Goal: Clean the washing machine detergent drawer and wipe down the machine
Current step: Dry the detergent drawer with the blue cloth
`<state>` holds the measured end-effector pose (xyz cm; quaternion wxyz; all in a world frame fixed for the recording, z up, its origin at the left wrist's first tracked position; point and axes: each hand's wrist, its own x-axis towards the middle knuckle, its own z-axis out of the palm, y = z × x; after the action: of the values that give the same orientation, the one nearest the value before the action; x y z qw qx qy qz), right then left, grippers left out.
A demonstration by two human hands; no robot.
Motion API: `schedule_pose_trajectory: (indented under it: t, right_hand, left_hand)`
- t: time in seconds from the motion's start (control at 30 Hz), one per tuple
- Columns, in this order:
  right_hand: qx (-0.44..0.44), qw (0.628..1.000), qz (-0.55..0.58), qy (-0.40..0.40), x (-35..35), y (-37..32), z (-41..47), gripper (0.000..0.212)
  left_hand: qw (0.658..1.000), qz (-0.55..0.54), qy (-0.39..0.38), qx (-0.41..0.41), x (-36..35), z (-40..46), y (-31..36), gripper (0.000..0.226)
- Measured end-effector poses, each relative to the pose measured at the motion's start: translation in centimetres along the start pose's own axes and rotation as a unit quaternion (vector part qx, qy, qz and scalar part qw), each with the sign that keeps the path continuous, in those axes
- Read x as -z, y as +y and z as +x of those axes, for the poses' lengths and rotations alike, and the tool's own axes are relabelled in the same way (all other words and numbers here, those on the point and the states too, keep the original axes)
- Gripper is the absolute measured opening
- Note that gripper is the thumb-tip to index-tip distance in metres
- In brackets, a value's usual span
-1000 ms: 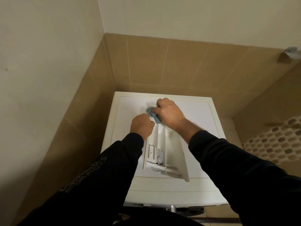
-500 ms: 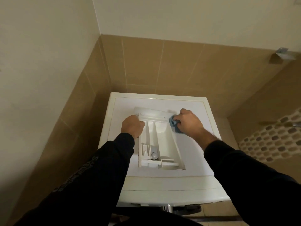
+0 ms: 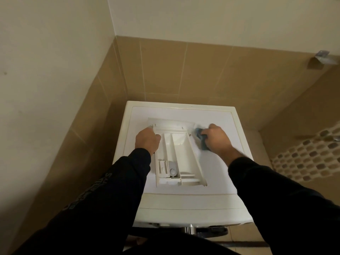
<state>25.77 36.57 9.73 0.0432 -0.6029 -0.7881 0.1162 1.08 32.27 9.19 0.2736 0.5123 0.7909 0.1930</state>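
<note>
**Wiping the detergent drawer on the machine top**

Lying at frame centre on the white washing machine, the detergent drawer is gripped at its left edge by the left hand. The right hand clutches a blue cloth against the drawer's right side.

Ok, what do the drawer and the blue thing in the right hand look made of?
Detergent drawer: looks like rigid white moulded plastic, smooth with a slight sheen, thin dividing walls. Blue cloth, gripped by the right hand: soft fabric, bunched and matte; possibly microfibre, can't tell.
</note>
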Motion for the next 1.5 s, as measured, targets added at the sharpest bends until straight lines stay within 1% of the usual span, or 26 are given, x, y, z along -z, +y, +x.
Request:
schedule_pose_trajectory:
  t: [0.07,0.13,0.2,0.27,0.3,0.4,0.47,0.53,0.63,0.7,0.8,0.87,0.93,1.03,1.1,1.2,1.27,1.3,1.33,1.4,1.43,1.5]
  right_hand:
    - [-0.073,0.996,0.041,0.019,0.3,1.0,-1.0,0.026]
    - [-0.082,0.991,0.089,0.064,0.6,1.2,-1.4,0.022]
    - [-0.051,0.985,0.134,0.095,1.4,-0.3,-1.5,0.019]
    - [0.012,0.979,0.171,0.111,2.0,-2.3,-1.5,0.017]
    - [0.041,0.975,0.184,0.118,2.1,-3.1,-1.5,0.019]
    - [0.067,0.972,0.187,0.126,1.9,-4.2,-1.3,0.016]
    - [0.066,0.973,0.186,0.116,1.2,-4.0,-1.0,0.016]
    - [0.063,0.975,0.196,0.086,0.2,-3.6,-1.0,0.019]
    - [0.052,0.984,0.162,0.058,-2.1,-3.1,-1.1,0.022]
    - [0.063,0.982,0.162,0.069,-2.9,-3.3,-1.3,0.02]
    - [0.113,0.97,0.191,0.095,-3.0,-4.0,-1.2,0.021]
    - [0.137,0.971,0.173,0.095,-3.4,-4.1,-1.0,0.024]
    - [0.128,0.978,0.144,0.079,-4.2,-3.7,-0.8,0.028]
    - [0.082,0.992,0.094,0.033,-4.4,-3.9,-1.2,0.029]
    - [0.076,0.995,0.065,-0.001,-4.2,-4.2,-2.1,0.026]
    - [0.101,0.991,0.018,-0.089,-2.6,-4.4,-3.6,0.028]
    - [0.086,0.985,0.019,-0.15,-1.4,-4.3,-3.2,0.029]
    - [0.076,0.985,0.023,-0.153,-0.8,-4.4,-2.5,0.027]
    - [0.073,0.989,0.026,-0.126,-0.1,-4.5,-1.6,0.025]
    - [0.081,0.996,0.027,-0.034,0.0,-4.5,0.3,0.027]
    - [0.086,0.995,0.039,-0.013,-0.3,-4.4,1.0,0.03]
    - [0.095,0.994,0.044,-0.041,-1.2,-4.0,1.7,0.034]
  left_hand:
    - [1.0,0.004,0.002,0.005,-0.1,-0.2,-0.7,0.033]
    - [1.0,0.004,0.004,0.007,-0.4,-0.4,-1.1,0.033]
    - [1.0,0.004,0.005,0.009,-0.8,-0.7,-0.9,0.033]
    - [1.0,0.004,0.007,0.0,-1.2,-1.0,-0.3,0.034]
    - [1.0,0.003,0.009,-0.008,-1.4,-1.0,-0.1,0.034]
    - [1.0,0.002,0.009,-0.019,-1.7,-1.2,0.4,0.03]
    - [1.0,-0.003,0.013,-0.017,-2.0,-1.2,0.1,0.026]
    - [1.0,-0.006,0.011,-0.022,-2.2,-1.4,-0.2,0.023]
    - [1.0,-0.015,-0.001,-0.027,-2.8,-1.6,-0.7,0.023]
    - [1.0,-0.018,0.004,-0.022,-3.0,-1.5,-0.9,0.021]
    - [0.999,-0.052,0.007,-0.005,-3.4,-1.1,-1.5,0.021]
    - [0.998,-0.066,0.003,0.005,-3.4,-1.1,-1.9,0.019]
    - [0.997,-0.081,0.003,0.016,-3.7,-0.8,-2.4,0.018]
    - [0.997,-0.077,0.003,0.026,-3.7,-0.6,-2.5,0.018]
    - [0.997,-0.072,-0.002,0.025,-3.7,-0.4,-2.5,0.018]
    - [0.997,-0.072,-0.016,0.031,-3.7,-0.1,-2.5,0.018]
    - [0.995,-0.084,-0.026,0.038,-3.8,0.0,-2.5,0.018]
    - [0.994,-0.097,-0.031,0.043,-3.8,0.1,-2.3,0.021]
    - [0.992,-0.112,-0.034,0.049,-3.8,0.3,-2.2,0.024]
    - [0.988,-0.139,-0.037,0.059,-3.5,0.6,-2.0,0.028]
    - [0.986,-0.148,-0.04,0.062,-3.4,0.8,-2.0,0.029]
    - [0.985,-0.155,-0.045,0.063,-3.4,1.2,-2.1,0.028]
